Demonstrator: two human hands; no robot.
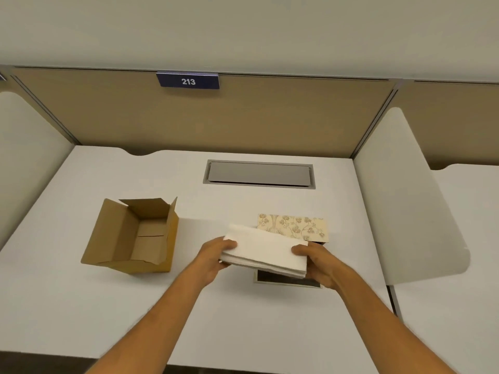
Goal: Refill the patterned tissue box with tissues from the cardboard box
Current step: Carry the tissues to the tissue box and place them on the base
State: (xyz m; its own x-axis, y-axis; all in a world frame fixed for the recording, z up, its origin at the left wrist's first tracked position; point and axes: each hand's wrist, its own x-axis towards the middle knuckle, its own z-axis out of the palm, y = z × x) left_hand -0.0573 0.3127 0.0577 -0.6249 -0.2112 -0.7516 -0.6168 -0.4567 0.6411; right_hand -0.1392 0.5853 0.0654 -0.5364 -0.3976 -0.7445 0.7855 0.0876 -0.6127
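Observation:
A stack of white tissues point(266, 251) is held level between both hands, just above the desk. My left hand point(216, 255) grips its left end and my right hand point(316, 261) grips its right end. Behind the stack lies the floral patterned lid of the tissue box point(294, 226). Under the stack, the dark open base of the tissue box point(286, 279) shows only along its near edge. The open brown cardboard box point(135, 236) stands to the left with its flaps up and its inside showing bare.
The white desk point(243, 319) has a grey cable hatch point(259, 174) at the back centre. Beige partition walls close the rear and white side panels point(405, 198) flank the desk. A sign reading 213 point(188, 81) hangs on the rear partition.

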